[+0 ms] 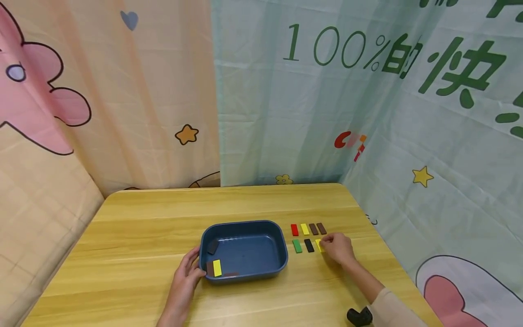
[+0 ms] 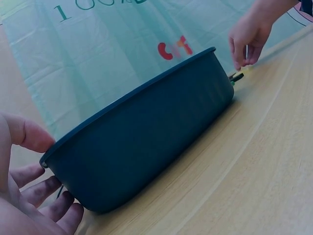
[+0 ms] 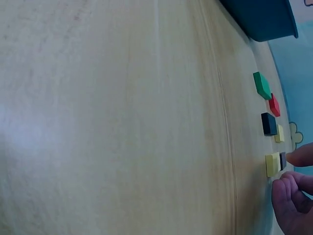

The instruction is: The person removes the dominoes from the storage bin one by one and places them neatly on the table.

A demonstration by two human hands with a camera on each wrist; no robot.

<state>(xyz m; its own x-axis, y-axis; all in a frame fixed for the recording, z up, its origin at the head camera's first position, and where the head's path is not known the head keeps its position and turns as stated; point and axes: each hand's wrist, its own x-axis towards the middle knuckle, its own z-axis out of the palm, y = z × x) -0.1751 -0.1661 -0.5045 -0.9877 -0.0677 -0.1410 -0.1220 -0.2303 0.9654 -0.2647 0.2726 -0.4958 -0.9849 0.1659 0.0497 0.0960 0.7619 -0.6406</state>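
Note:
My left hand [image 1: 184, 279] holds the left end of a dark blue plastic tray [image 1: 249, 223]; its thumb lies at the rim and its fingers sit along the outer wall. Inside the tray's left part are a yellow block [image 1: 217, 268], a brown block [image 1: 210, 269] and a black block [image 1: 213, 246]. To the right of the tray, my right hand [image 1: 338, 247] pinches another yellow block [image 3: 273, 165] at the table surface. Beside it in the near row stand a black block [image 1: 308, 245] and a green block [image 1: 297, 246].
Behind that row lies a far row with a red block [image 1: 294, 230], a yellow block [image 1: 305, 229] and two brown blocks [image 1: 318, 229]. The wooden table [image 1: 155, 227] meets printed curtains [image 1: 261, 113] at its back and sides. A black device [image 1: 359, 316] is by the right sleeve.

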